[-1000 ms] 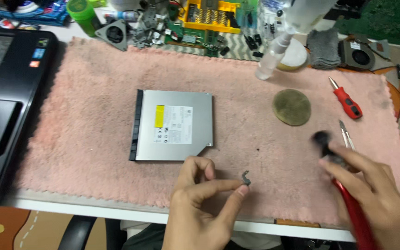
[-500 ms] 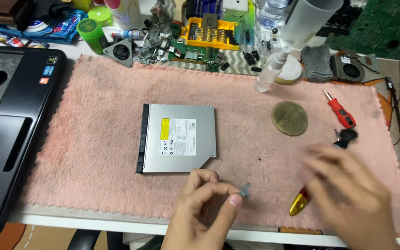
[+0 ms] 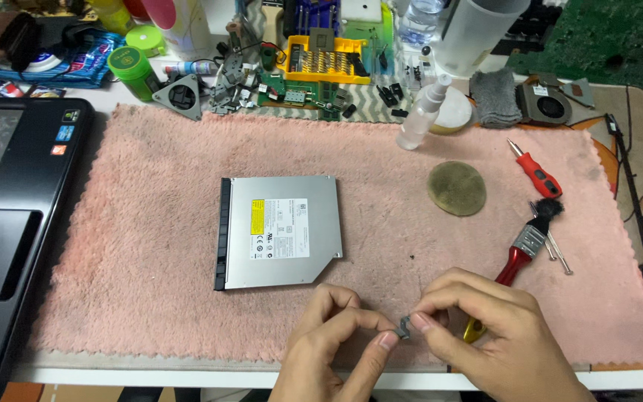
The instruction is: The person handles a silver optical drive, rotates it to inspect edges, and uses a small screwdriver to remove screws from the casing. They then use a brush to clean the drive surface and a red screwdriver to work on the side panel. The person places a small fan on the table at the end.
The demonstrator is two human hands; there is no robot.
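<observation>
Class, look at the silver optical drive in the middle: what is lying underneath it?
The optical drive lies flat on the pink fluffy mat, which shows on all sides of it. The patch of mat directly beneath is covered, so anything there cannot be seen.

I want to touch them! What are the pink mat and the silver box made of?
The mat looks like soft fleecy cloth: fuzzy pile, scalloped edge. The box looks like thin brushed metal, dull grey sheen and crisp corners, with a paper-like label and a black, probably plastic, edge.

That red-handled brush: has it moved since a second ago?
Yes. The red-handled brush was in the right hand; now it lies on the pink mat, beside the red screwdriver, right of the round pad.
</observation>
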